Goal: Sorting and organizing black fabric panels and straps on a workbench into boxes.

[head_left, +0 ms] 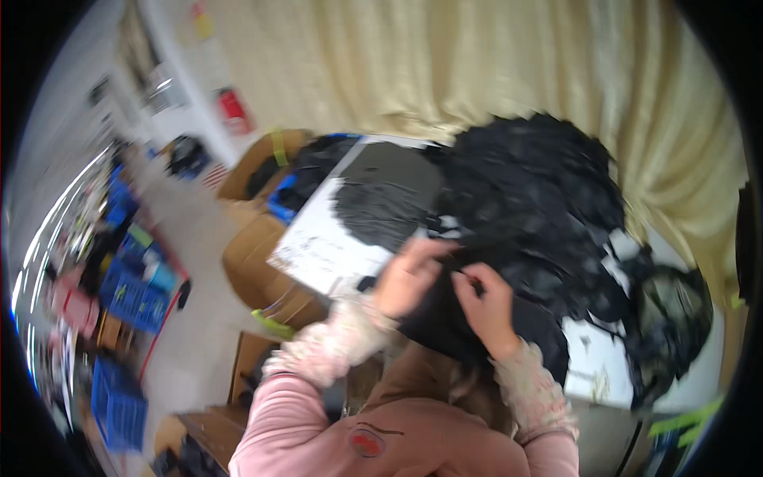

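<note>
Black cloth (pixel 441 314) hangs over the near edge of the white table and across my lap. My left hand (pixel 407 278) is above it, its fingers drawn together at a dark edge of cloth; motion blurs the fingertips. Close by on the right, my right hand (pixel 486 306) has curled fingers, with thumb and forefinger pinched on the black cloth. The exact grip points blend into the dark material. Beyond my left hand lies a flat stack of dark grey-black cut pieces (pixel 381 211).
A big heap of black cloth pieces (pixel 532 175) covers the table's far right. A camouflage-patterned bundle (pixel 671 306) sits at its right end. Open cardboard boxes (pixel 258 262) stand left of the white table (pixel 318 254). Blue crates (pixel 131 294) line the floor farther left. A cream curtain (pixel 477 63) hangs behind.
</note>
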`<action>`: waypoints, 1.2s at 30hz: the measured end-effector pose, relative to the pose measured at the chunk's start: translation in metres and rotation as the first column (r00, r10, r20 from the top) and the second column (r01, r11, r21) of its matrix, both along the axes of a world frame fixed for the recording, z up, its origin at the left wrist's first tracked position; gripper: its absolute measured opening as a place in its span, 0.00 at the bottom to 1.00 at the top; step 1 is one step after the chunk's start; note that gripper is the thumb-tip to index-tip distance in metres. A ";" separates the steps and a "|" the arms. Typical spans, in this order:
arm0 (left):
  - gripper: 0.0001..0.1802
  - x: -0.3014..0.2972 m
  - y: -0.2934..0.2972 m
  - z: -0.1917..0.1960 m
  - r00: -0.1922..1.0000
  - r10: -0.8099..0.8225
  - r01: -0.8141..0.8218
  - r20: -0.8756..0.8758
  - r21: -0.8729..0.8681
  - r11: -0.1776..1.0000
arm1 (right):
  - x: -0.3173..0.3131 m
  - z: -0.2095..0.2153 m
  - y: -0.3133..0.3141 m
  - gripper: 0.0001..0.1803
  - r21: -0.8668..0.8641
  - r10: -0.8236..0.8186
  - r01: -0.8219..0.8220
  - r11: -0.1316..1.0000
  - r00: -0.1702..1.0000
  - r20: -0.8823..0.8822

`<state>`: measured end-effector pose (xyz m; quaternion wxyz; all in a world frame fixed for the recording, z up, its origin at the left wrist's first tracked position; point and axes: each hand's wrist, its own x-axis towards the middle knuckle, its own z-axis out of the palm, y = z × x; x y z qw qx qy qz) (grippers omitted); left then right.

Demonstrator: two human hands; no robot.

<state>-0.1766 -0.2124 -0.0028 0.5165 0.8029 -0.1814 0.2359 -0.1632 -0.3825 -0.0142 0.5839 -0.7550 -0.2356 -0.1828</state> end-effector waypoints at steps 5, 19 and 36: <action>0.23 -0.021 -0.042 -0.024 0.952 -0.306 0.284 -0.011 -0.340 0.896 | -0.023 0.001 -0.029 0.07 0.019 -0.030 0.037 0.999 0.957 -0.288; 0.28 -0.056 -0.030 -0.028 0.935 -0.287 0.295 0.206 -0.006 0.956 | 0.009 -0.072 -0.067 0.19 0.126 0.205 -0.174 0.977 0.932 -0.299; 0.32 -0.037 -0.007 0.037 0.798 -0.412 0.251 0.440 0.379 0.891 | -0.060 0.066 -0.137 0.24 0.282 0.197 -0.009 0.959 0.738 -0.645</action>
